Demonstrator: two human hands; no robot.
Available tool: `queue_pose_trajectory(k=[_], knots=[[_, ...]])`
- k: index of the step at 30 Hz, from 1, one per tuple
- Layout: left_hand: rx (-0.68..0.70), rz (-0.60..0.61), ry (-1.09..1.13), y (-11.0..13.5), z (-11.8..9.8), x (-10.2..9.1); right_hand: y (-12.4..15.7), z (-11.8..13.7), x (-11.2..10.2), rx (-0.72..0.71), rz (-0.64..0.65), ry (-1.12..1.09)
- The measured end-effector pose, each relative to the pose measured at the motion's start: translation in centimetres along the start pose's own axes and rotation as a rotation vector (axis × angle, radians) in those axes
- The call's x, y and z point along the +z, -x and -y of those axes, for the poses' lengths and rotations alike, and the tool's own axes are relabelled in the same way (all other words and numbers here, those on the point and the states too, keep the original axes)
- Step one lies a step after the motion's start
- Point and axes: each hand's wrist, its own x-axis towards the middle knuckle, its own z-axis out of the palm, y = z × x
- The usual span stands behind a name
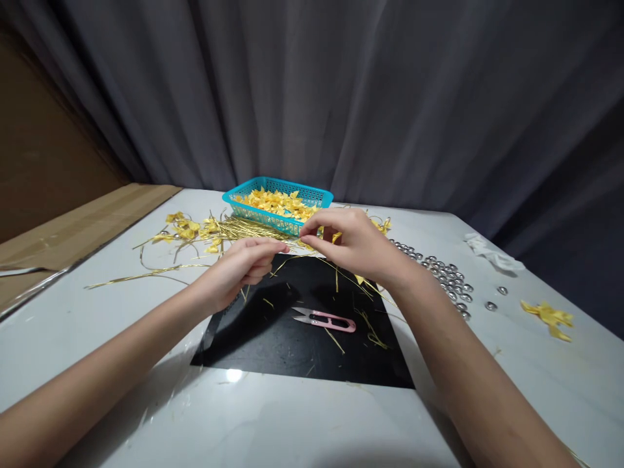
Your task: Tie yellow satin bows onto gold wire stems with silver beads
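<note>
L hand (251, 263) & R hand (353, 244) both curled in close, can't tell if they've got anything tbh. Pink scissors (329, 320) on the black mat (263, 354) below

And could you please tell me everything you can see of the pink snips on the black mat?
The snips have a pink, open-framed handle, rounded at its closed end and dark inside, with two pointed, silvery blades that look like metal. They lie flat on the black mat, blades toward the left, tips apart. A thin gold strand lies just on their near side; I cannot tell whether it touches them. The left hand and right hand are both clear of them.
</note>
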Motion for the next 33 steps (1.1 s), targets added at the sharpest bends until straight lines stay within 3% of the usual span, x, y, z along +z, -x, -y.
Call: queue_pose_trajectory(k=[33], knots=[[-0.007, -0.009, -0.046, 0.03, -0.17, 0.26, 0.19, -0.02, -0.89, 0.104, 0.006, -0.036]])
